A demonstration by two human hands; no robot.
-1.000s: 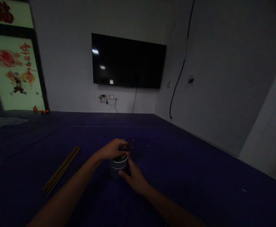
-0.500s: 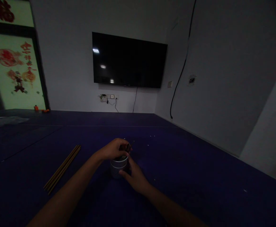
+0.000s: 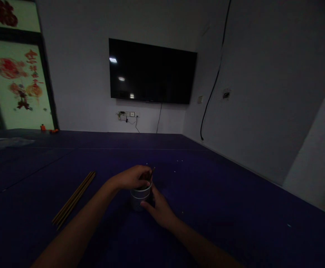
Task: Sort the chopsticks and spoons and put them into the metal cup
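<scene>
The right hand (image 3: 160,211) grips a grey, cylindrical, metal-looking cup (image 3: 137,199) on the flat purple worktop (image 3: 224,193), probably light, stiff, best held round its side; the left hand's (image 3: 134,177) grip, at the rim, I can't tell.

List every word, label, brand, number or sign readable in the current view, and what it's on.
"福", red, on the upper glass pane.
Red vertical characters on the glass door: too blurred to read surely.
TV: no legible brand; any mark on its lower edge is too small.
Gray cup: no legible text, too dark.
</scene>
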